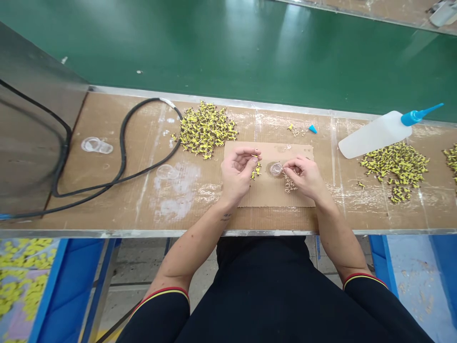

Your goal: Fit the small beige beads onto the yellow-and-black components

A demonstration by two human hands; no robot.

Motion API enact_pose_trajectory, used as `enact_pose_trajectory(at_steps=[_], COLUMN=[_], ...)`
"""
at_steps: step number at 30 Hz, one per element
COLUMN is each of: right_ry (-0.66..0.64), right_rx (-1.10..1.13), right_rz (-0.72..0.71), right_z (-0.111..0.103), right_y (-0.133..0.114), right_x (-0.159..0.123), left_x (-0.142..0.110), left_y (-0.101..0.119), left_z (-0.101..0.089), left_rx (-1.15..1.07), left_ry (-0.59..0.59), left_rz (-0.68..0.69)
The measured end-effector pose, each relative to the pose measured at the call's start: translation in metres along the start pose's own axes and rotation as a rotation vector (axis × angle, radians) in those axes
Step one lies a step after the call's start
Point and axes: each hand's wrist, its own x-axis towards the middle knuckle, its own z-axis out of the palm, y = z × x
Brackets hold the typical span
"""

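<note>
Yellow part (pixel 254 156) pinched in left fingers (pixel 257 158), right fingers (pixel 283 166) gripping clear plastic disc (pixel 275 169)

left forearm (pixel 198 245) and right forearm (pixel 337 238) angle forward and inward from the body, bare from the sleeve down. left hand (pixel 237 174) raised, palm turned inward, fingers curled; thumb and fingertips (pixel 256 156) drawn close in a small pinch. right hand (pixel 302 175) angled inward, back of the hand uppermost, fingers bent, fingertips (pixel 284 166) directed toward the left hand, near it but not touching. left wrist (pixel 222 204) slightly bent; small dark tattoo (pixel 225 217) just above it. short black sleeves (pixel 164 314) end on the upper arms, cuffs banded red and yellow.
</note>
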Motion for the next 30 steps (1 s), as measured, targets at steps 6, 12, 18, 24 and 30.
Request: enact_pose_trajectory(at_steps=[6, 12, 18, 24, 30], right_ry=[0.005, 0.05, 0.113, 0.178, 0.165], right_rx=[0.019, 0.077, 0.144, 0.201, 0.3], right_rz=[0.009, 0.001, -0.114, -0.208, -0.225], right_z=[0.0, -0.006, -0.011, -0.01, -0.007], right_y=[0.0, -0.005, -0.016, -0.021, -0.023], right_x=[0.0, 0.0, -0.005, -0.009, -0.012], left_x=[0.0, -0.002, -0.01, -0.015, -0.016], left_y=[0.001, 0.002, 0.002, 0.007, 0.012], left_z=[0.001, 0.001, 0.005, 0.011, 0.011], left_rx=[-0.004, 0.007, -0.071, -0.109, -0.123], left_ry=[0.018, -0.028, -0.146, -0.29, -0.375], left_rz=[-0.025, -0.032, -0.106, -0.076, -0.037])
